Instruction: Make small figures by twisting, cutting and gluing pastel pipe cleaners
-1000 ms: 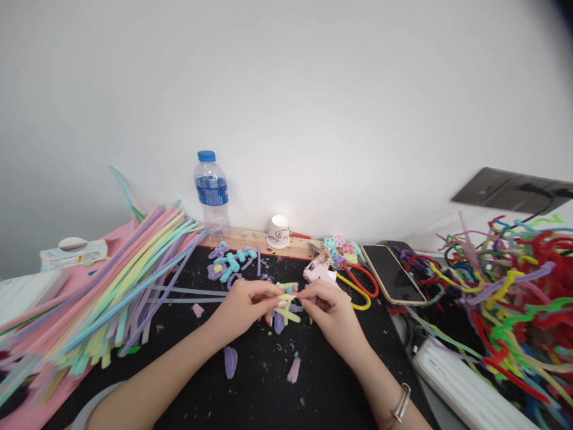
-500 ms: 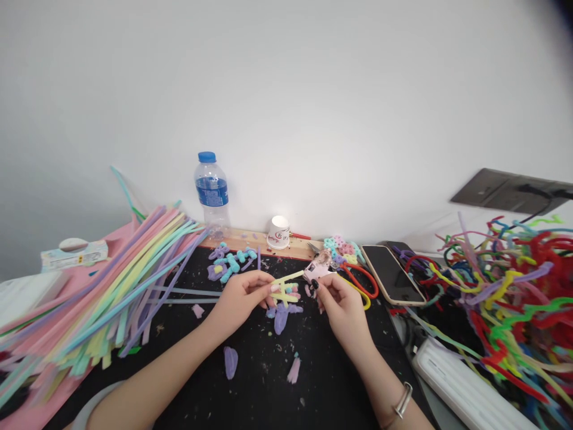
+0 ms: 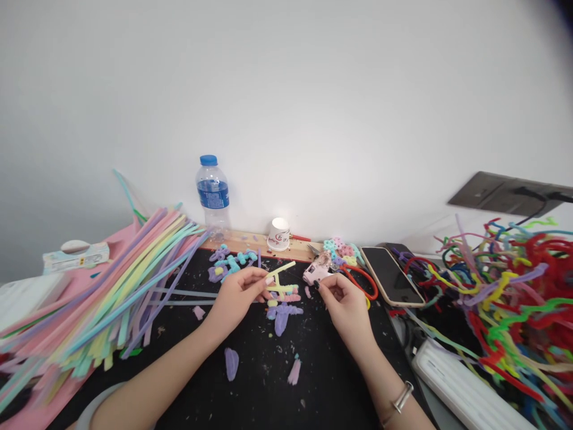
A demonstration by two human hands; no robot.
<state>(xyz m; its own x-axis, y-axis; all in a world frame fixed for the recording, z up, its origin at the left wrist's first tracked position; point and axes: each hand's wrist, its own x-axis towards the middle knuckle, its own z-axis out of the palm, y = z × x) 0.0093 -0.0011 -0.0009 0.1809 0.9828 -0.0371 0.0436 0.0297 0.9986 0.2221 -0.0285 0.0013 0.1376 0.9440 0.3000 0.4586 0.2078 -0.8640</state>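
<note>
Left hand (image 3: 244, 295) pinched a yellow strip (image 3: 285, 267); whether the right hand (image 3: 348, 303) gripped was unclear. Scraps (image 3: 231, 364) littered the mat (image 3: 262, 400) below a white wall (image 3: 286, 113).

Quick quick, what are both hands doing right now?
Left hand: closed, pinching a yellow pipe-cleaner piece.
Right hand: curled close by the pale pink gadget; can't tell if it's holding anything.

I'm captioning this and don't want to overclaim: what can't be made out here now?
All in the head view:
- Yellow strip: the part gripped by the left hand, hidden behind its fingers.
- Right hand: whether it pinches anything; its own fingers hide that.
- Bottle label: wording too small.
- White bar: near end cut off by the bottom edge.
</note>
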